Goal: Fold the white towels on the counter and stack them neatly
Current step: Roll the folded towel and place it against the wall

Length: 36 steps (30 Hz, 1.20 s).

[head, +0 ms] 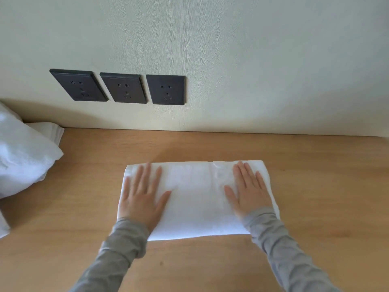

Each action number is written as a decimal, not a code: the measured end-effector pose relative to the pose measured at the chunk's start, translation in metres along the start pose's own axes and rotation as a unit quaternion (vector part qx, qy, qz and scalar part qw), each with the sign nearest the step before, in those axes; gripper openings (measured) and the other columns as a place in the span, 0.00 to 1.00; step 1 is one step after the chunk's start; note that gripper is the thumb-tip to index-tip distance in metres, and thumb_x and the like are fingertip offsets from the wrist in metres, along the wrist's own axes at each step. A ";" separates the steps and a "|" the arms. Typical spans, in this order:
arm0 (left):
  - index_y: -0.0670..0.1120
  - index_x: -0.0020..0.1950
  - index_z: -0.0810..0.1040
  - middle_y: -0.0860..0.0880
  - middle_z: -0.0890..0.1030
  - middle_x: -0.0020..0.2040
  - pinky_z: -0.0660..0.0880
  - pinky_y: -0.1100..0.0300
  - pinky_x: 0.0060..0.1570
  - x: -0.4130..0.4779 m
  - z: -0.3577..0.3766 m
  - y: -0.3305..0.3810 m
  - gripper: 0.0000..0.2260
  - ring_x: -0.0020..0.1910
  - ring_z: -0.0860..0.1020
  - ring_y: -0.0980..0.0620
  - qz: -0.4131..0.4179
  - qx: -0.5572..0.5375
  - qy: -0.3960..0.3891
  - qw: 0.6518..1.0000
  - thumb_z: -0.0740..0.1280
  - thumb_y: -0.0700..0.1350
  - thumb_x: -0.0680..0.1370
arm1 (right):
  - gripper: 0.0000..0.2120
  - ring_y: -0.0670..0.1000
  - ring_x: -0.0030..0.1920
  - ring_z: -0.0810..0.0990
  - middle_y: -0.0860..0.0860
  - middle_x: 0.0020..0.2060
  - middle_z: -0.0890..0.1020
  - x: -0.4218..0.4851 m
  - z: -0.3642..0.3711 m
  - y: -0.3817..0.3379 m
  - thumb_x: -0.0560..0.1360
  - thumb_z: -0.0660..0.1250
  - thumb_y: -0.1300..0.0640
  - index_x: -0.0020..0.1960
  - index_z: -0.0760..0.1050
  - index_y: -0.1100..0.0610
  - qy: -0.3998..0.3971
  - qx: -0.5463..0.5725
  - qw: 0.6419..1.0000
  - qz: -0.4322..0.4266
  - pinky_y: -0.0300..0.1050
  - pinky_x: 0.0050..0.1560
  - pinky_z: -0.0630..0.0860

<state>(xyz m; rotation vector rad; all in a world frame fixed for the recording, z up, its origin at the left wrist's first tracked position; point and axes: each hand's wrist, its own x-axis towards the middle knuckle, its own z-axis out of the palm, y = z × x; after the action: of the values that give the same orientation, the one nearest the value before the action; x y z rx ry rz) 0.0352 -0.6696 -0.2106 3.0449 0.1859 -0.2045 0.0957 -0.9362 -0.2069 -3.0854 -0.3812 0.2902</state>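
A folded white towel (197, 199) lies flat as a rectangle in the middle of the wooden counter (315, 186). My left hand (141, 197) rests palm down on its left part, fingers spread. Palm down on the towel's right part lies my right hand (249, 190), fingers also apart. Neither hand grips the cloth. A loose heap of white towels (23, 157) sits at the counter's left edge, with a small folded white towel (51, 129) behind it against the wall.
Three dark wall sockets (124, 88) are set in the pale wall above the counter's back edge. Another bit of white cloth (3, 226) shows at the far left edge. Bare wood lies to the right of the towel and in front of it.
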 end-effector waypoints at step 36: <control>0.41 0.57 0.70 0.43 0.77 0.51 0.73 0.47 0.61 -0.059 -0.011 0.050 0.27 0.49 0.77 0.43 -0.472 -0.839 -0.061 0.263 0.74 0.56 0.67 | 0.39 0.60 0.54 0.77 0.56 0.56 0.77 -0.065 -0.008 -0.059 0.60 0.78 0.43 0.64 0.67 0.56 0.057 0.833 0.245 0.493 0.59 0.54 0.77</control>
<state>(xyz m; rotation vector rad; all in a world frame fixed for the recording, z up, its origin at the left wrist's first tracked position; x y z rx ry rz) -0.0151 -0.7245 -0.1880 0.4129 1.1499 -0.1009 0.0214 -0.8945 -0.1851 -0.6462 1.1544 0.1581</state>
